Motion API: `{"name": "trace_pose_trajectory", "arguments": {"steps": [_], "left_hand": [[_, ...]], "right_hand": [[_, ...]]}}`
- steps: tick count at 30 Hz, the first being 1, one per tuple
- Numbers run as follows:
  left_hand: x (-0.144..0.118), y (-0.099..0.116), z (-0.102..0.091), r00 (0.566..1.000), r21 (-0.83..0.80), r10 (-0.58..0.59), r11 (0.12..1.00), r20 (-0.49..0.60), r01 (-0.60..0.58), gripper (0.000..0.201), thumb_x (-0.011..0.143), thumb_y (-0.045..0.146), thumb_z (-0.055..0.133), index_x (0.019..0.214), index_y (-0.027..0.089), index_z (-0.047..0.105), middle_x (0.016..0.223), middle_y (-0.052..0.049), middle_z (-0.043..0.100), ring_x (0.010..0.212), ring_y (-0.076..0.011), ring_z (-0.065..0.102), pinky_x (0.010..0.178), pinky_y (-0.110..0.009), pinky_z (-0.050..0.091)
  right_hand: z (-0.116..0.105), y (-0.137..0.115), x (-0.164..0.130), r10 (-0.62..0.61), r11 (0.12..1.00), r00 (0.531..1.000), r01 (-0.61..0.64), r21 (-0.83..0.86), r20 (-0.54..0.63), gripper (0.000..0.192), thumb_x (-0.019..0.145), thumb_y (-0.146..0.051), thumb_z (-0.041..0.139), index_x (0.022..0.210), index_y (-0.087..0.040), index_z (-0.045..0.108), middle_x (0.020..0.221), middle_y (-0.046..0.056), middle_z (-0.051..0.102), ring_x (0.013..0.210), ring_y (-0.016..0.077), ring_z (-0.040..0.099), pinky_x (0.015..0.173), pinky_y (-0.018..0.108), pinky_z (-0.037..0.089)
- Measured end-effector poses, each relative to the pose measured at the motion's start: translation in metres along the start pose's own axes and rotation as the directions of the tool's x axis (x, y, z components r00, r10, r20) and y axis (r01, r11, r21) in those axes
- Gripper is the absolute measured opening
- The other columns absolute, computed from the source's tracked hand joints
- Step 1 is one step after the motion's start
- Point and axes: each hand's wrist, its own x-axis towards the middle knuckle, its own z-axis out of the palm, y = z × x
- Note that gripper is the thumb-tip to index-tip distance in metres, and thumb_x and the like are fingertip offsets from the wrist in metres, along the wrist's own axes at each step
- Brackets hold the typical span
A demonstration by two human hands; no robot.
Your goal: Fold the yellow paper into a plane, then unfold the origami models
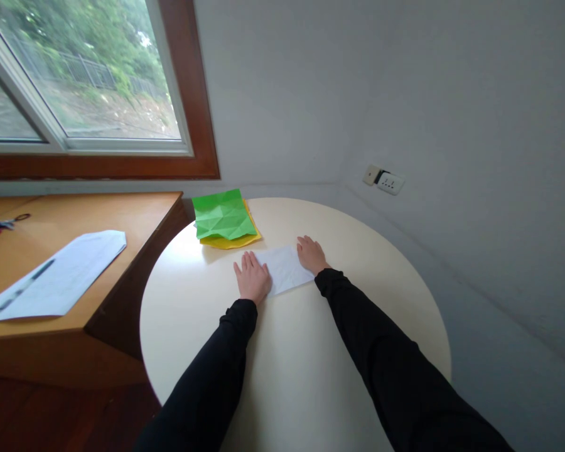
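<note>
A white sheet of paper (284,269) lies flat on the round cream table (301,351). My left hand (252,279) presses palm-down on the sheet's left end, fingers together. At the sheet's right end my right hand (311,254) rests flat in the same way. Both arms are in black sleeves. Just beyond the hands, a creased green paper (222,215) lies on top of a yellow paper (230,241) near the table's far edge.
A wooden desk (75,220) stands to the left and touches the table; it carries a large white envelope (56,276) and scissors (0,226). A window is above it. A wall socket (388,182) sits on the grey wall at right.
</note>
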Motion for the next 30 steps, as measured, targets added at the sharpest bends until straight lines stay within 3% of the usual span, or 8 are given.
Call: {"name": "trace_pose_trajectory", "arguments": {"steps": [4,6,9,16,18,20,24,30], "left_hand": [[0.006,-0.010,-0.002,0.983,-0.490,-0.137,0.869,-0.120,0.062,0.054,0.083,0.027,0.044,0.132,0.005,0.038,0.140,-0.022,0.040,0.134,-0.0277,0.031,0.112,-0.046,0.014],[0.009,-0.015,-0.005,0.972,-0.589,-0.190,0.805,-0.135,0.075,0.050,0.087,0.029,0.040,0.132,0.008,0.038,0.138,-0.020,0.043,0.131,-0.0251,0.038,0.110,-0.042,0.023],[0.012,-0.022,-0.008,0.957,-0.680,-0.248,0.729,-0.149,0.083,0.043,0.090,0.028,0.033,0.129,0.012,0.040,0.132,-0.018,0.048,0.123,-0.0208,0.047,0.104,-0.035,0.035],[0.015,-0.030,-0.007,0.930,-0.792,-0.324,0.607,-0.174,0.063,0.019,0.084,0.022,0.042,0.097,0.017,0.055,0.098,-0.008,0.061,0.095,-0.0169,0.058,0.089,-0.032,0.044],[0.015,-0.030,-0.007,0.936,-0.804,-0.311,0.592,-0.163,0.056,0.012,0.081,0.024,0.046,0.084,0.018,0.056,0.079,-0.003,0.060,0.079,-0.0155,0.059,0.077,-0.029,0.047],[0.015,-0.029,-0.008,0.944,-0.812,-0.296,0.581,-0.148,0.055,0.013,0.080,0.027,0.048,0.073,0.018,0.054,0.063,0.001,0.055,0.062,-0.0136,0.054,0.064,-0.026,0.044],[0.014,-0.025,-0.011,0.940,-0.828,-0.309,0.558,-0.142,0.059,0.022,0.080,0.031,0.049,0.062,0.019,0.049,0.055,0.004,0.047,0.054,-0.0117,0.044,0.056,-0.024,0.037],[0.013,-0.018,-0.016,0.935,-0.857,-0.334,0.510,-0.115,0.077,0.029,0.083,0.032,0.046,0.056,0.020,0.042,0.053,0.005,0.042,0.054,-0.0110,0.040,0.054,-0.023,0.032]], "right_hand": [[-0.007,0.011,-0.003,0.095,0.988,0.995,-0.095,0.119,0.000,0.040,0.095,-0.029,0.024,0.099,-0.016,0.061,0.104,0.010,0.066,0.099,0.0191,0.057,0.086,0.029,0.038],[-0.010,0.013,-0.007,0.127,0.975,0.992,-0.129,0.179,0.019,0.043,0.094,-0.034,0.024,0.086,-0.017,0.063,0.091,0.008,0.068,0.087,0.0183,0.060,0.078,0.027,0.041],[-0.013,0.015,-0.014,0.148,0.954,0.987,-0.158,0.256,0.057,0.038,0.089,-0.041,0.039,0.073,-0.017,0.063,0.085,0.008,0.067,0.085,0.0193,0.061,0.078,0.027,0.043],[-0.020,0.013,-0.028,0.142,0.874,0.978,-0.195,0.444,0.151,0.015,0.066,-0.031,0.068,0.067,-0.017,0.064,0.103,0.009,0.065,0.098,0.0210,0.058,0.089,0.030,0.042],[-0.029,0.012,-0.028,0.107,0.844,0.976,-0.190,0.502,0.189,0.016,0.064,-0.031,0.069,0.063,-0.016,0.064,0.099,0.009,0.066,0.091,0.0209,0.060,0.083,0.031,0.044],[-0.043,0.009,-0.023,0.072,0.809,0.970,-0.193,0.555,0.232,0.021,0.065,-0.036,0.067,0.063,-0.015,0.065,0.082,0.007,0.068,0.074,0.0192,0.061,0.069,0.030,0.046],[-0.076,-0.004,0.003,0.033,0.749,0.972,-0.178,0.638,0.232,0.027,0.060,-0.041,0.071,0.059,-0.015,0.063,0.054,-0.001,0.059,0.052,0.0126,0.051,0.051,0.024,0.038],[-0.111,-0.054,0.067,0.033,0.619,0.995,-0.097,0.779,0.097,0.027,0.059,-0.037,0.075,0.064,-0.016,0.060,0.056,-0.002,0.058,0.051,0.0099,0.049,0.050,0.021,0.037]]}}
